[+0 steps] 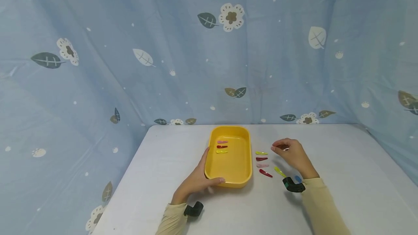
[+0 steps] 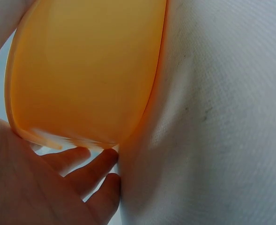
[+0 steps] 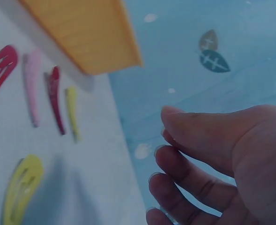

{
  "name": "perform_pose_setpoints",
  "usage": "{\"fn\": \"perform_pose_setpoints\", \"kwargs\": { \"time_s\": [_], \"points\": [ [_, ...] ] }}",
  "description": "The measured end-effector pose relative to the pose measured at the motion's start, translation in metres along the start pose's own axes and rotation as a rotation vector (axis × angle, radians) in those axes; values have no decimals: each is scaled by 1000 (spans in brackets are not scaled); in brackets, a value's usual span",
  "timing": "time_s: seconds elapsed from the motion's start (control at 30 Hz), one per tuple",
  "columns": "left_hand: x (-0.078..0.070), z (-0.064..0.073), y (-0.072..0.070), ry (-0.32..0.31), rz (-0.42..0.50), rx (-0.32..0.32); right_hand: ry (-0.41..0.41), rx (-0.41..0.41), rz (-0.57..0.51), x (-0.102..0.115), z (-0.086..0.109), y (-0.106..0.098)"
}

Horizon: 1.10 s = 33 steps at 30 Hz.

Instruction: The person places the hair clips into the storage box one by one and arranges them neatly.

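My left hand (image 1: 197,180) holds the near left corner of a yellow plastic tray (image 1: 233,180), thumb over the near rim and fingers along the left side. Inside lie a pink hair clip (image 1: 222,141), a red one (image 1: 222,147) and a yellow one (image 1: 221,152). Above the table, right of the tray, my right hand (image 1: 295,155) hovers with loosely bent fingers, thumb close to the index; nothing shows between them. Beside the tray are a yellow clip (image 3: 72,112), a dark red clip (image 3: 55,101), a pink clip (image 3: 32,86), a red clip (image 3: 1,68) and another yellow clip (image 3: 23,190).
A blue piece (image 1: 298,179) shows on the table by the right wrist, partly covered. The white table (image 1: 176,148) ends at a pale blue curtain (image 1: 183,64) with leaves and flowers. Black camera mounts (image 1: 194,209) sit on both wrists.
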<state>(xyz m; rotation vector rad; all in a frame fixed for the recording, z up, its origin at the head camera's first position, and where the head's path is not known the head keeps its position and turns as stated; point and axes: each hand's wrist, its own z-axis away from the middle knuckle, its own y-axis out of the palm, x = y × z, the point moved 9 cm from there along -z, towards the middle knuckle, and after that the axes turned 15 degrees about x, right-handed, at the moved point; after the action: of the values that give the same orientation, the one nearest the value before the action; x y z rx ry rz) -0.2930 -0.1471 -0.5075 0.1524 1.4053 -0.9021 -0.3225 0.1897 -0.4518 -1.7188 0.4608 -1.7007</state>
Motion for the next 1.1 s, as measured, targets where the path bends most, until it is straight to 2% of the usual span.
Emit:
{"fn": "perform_pose_setpoints", "kwargs": {
  "time_s": [0.2,0.4,0.7,1.1],
  "points": [
    [4,2,-1,-14,11,-2,26,83,-5,-11,-7,19],
    [3,2,-1,-10,15,1,90,140,3,-22,-12,31],
    [-1,1,0,-4,7,3,117,162,29,-27,-16,41],
    [1,-1,0,1,16,0,85,170,95,-20,-18,46]
  ]
}}
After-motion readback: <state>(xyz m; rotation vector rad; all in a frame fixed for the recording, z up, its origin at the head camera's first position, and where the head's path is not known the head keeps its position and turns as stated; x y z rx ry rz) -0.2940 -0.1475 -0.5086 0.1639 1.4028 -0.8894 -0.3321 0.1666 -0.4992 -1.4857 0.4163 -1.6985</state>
